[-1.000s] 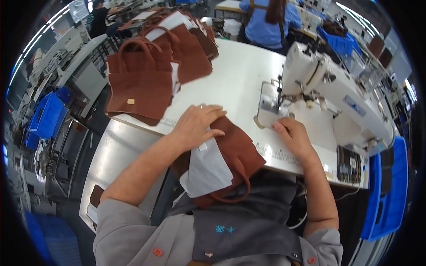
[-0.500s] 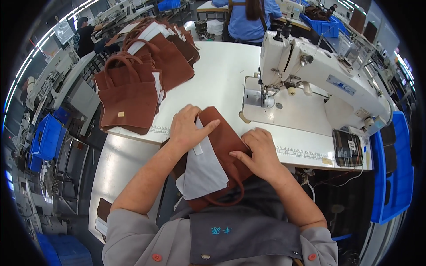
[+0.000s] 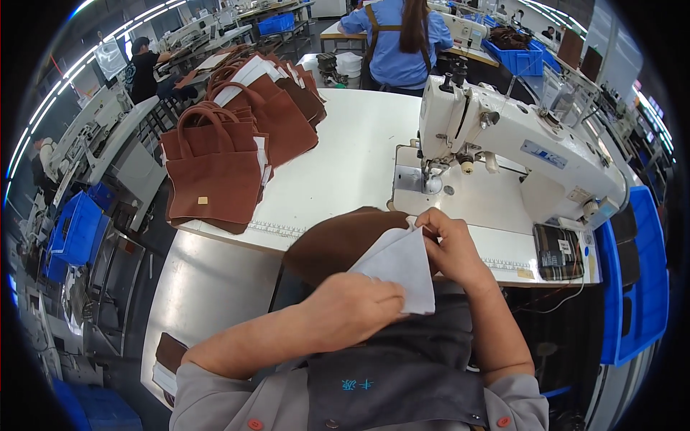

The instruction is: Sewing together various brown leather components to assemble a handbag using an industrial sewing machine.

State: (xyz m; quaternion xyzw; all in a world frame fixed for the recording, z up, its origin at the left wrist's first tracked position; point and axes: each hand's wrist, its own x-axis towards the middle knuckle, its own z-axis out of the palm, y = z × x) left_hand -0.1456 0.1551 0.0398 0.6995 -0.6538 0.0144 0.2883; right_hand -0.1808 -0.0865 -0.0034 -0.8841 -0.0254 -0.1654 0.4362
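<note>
A bag piece with a dark brown outer side (image 3: 338, 241) and a pale grey-white lining (image 3: 406, 266) is held over my lap, at the front edge of the sewing table. My right hand (image 3: 453, 248) pinches the upper right corner, where the lining meets the brown side. Lower down, my left hand (image 3: 359, 305) is closed on the lining, its fingers curled and partly hidden. Farther right stands a white sewing machine (image 3: 517, 144), its needle area apart from the piece.
Reddish-brown bag pieces with handles (image 3: 212, 172) are piled at the table's left. A plaid pouch (image 3: 558, 251) lies by the machine's base. Blue bins (image 3: 650, 273) stand at the right. A person in blue (image 3: 406, 43) sits beyond the table; a metal side surface (image 3: 208, 287) is at left.
The bag piece has been turned so its dark brown side and lining show; the reddish panel and handle are out of sight. My left hand has come down toward my lap, my right slightly rightward.
</note>
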